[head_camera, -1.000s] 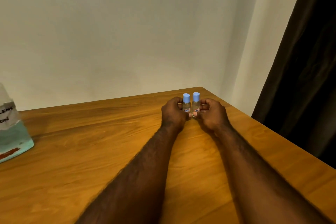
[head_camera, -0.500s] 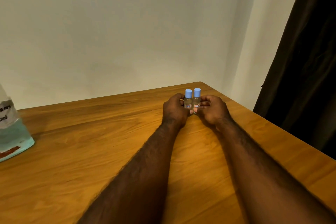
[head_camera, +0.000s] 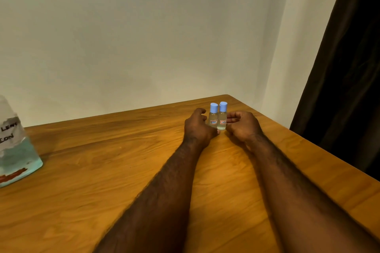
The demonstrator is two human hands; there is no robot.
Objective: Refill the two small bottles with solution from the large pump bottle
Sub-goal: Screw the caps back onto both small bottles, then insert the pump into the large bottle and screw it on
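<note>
While the fingers (head_camera: 202, 113) of the left hand (head_camera: 196, 127) curl beside the left bottle (head_camera: 213, 118) and those of the right hand (head_camera: 243, 125) curl against the right bottle (head_camera: 222, 117), I cannot tell whether either truly grips. The 2 stand upright and touching on the table (head_camera: 102, 170), blue-capped, each with a red-edged label whose digits are too small to read. Far left of them, the big bottle (head_camera: 16, 154), cut by the frame edge, shows "LENS" and "LON". A wall (head_camera: 144, 37) stands behind them, a dark curtain (head_camera: 349, 68) to their right.

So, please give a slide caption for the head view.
Left hand and right hand flank two blue-capped small bottles standing together on a wooden table.
</note>
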